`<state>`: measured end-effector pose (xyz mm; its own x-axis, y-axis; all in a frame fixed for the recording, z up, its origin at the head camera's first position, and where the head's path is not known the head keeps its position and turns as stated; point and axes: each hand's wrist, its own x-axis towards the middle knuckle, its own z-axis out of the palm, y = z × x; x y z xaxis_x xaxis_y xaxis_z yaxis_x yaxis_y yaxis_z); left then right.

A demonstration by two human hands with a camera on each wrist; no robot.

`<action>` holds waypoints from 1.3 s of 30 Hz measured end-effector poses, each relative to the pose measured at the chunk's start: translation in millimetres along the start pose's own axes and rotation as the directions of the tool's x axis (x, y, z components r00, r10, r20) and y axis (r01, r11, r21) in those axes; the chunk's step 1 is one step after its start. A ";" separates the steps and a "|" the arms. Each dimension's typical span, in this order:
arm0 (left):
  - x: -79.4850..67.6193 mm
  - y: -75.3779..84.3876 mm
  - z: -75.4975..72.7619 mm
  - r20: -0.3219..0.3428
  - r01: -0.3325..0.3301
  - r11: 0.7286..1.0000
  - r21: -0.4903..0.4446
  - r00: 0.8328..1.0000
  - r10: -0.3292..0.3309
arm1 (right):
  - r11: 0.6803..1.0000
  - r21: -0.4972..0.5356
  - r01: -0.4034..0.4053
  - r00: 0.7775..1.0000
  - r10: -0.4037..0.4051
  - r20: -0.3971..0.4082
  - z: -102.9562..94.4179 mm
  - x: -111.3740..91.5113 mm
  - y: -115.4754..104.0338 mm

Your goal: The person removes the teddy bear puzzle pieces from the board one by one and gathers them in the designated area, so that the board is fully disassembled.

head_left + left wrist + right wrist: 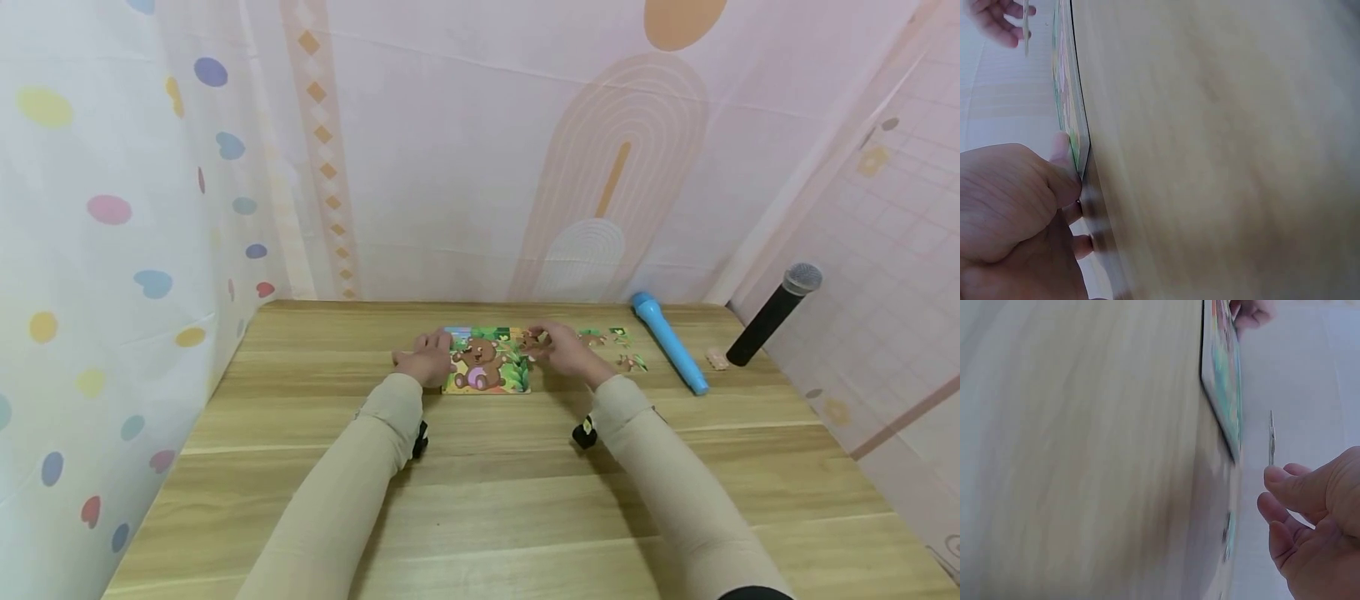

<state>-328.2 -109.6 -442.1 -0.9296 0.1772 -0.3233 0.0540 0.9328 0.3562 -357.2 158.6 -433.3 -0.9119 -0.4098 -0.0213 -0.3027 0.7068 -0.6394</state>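
A flat jigsaw puzzle with a brown bear picture lies on the wooden table. At its left edge rests my left hand; in the left wrist view the thumb lies against the near corner of the puzzle. My right hand is over the right side, pinching a thin puzzle piece between thumb and fingertips. That piece is held edge-on, above the table and apart from the puzzle in the right wrist view. Loose puzzle pieces lie to the right of this hand.
Right of the loose pieces lies a blue microphone. A black microphone with a silver head stands farther right, a small pinkish item beside it. Patterned curtains hang behind the table and at its sides.
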 end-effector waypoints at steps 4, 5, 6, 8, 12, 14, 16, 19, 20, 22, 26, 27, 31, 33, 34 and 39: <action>0.5 -1.2 0.1 -0.003 0.000 1.000 -0.004 1.000 0.000 | 1.000 -0.013 -0.023 1.000 0.023 -0.010 -8.5 -8.2 12.9; 0.9 -1.6 0.4 -0.005 0.001 1.000 -0.009 1.000 -0.001 | 1.000 -0.014 -0.026 1.000 0.026 -0.010 -10.7 -10.0 16.2; 1.2 -2.1 0.7 -0.007 0.000 1.000 -0.010 1.000 0.000 | 1.000 -0.009 -0.027 1.000 0.027 -0.013 -12.8 -11.8 19.6; 1.3 -2.9 1.2 -0.009 -0.001 1.000 -0.015 1.000 0.001 | 1.000 -0.002 -0.028 0.999 0.028 -0.020 -17.2 -15.4 25.5; 2.1 -4.9 1.9 -0.012 -0.006 1.000 -0.015 1.000 0.005 | 1.000 -0.005 -0.029 0.999 0.029 -0.038 -25.0 -20.6 38.1; 3.0 -5.3 1.6 -0.010 -0.003 1.000 -0.016 1.000 0.003 | 0.999 -0.013 -0.035 0.998 0.035 -0.045 -29.0 -23.1 43.4; 3.2 -4.3 0.9 -0.007 0.002 1.000 -0.022 1.000 -0.002 | 0.999 -0.021 -0.041 0.998 0.040 -0.053 -32.4 -25.6 48.4; 4.5 -3.5 0.9 0.002 0.015 1.000 -0.027 1.000 -0.015 | 0.999 -0.032 -0.035 0.997 0.033 -0.064 -35.5 -29.3 55.1; 6.0 -4.2 1.4 0.003 0.017 0.999 -0.029 1.000 -0.017 | 0.999 -0.037 -0.035 0.997 0.032 -0.070 -36.1 -30.7 57.0; 3.6 -3.5 0.7 -0.005 0.014 0.999 -0.030 1.000 -0.014 | 0.999 -0.035 -0.037 0.997 0.034 -0.073 -36.6 -32.7 61.1; -1.2 -3.6 -0.7 -0.029 -0.008 0.999 -0.040 1.000 0.007 | 0.998 -0.059 -0.019 0.997 0.014 -0.075 -39.2 -36.2 68.1; -3.2 -3.1 -1.1 -0.031 -0.011 0.999 -0.041 0.999 0.010 | 0.998 -0.063 -0.012 0.997 0.007 -0.074 -40.0 -36.9 69.9; -4.1 -4.3 -0.9 -0.034 -0.021 0.999 -0.037 0.999 0.020 | 0.996 -0.092 0.011 0.998 -0.017 -0.068 -43.5 -40.5 75.5; -3.2 -5.1 -0.9 -0.031 -0.022 0.999 -0.039 0.999 0.021 | 0.995 -0.096 0.009 0.998 -0.015 -0.060 -45.0 -42.4 77.1; -2.2 -5.6 -0.7 -0.031 -0.022 0.999 -0.039 0.999 0.021 | 0.996 -0.093 0.008 0.998 -0.013 -0.056 -45.5 -42.9 77.8; 6.1 -9.8 2.0 -0.019 -0.007 0.999 -0.044 1.000 0.006 | 0.998 -0.065 -0.005 1.000 0.003 -0.031 -47.2 -44.5 81.1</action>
<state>-333.7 -117.0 -449.3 -0.9360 0.1772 -0.3042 0.0446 0.9168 0.3969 -354.2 261.4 -448.0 -0.9209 -0.3899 0.0007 -0.3157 0.7446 -0.5881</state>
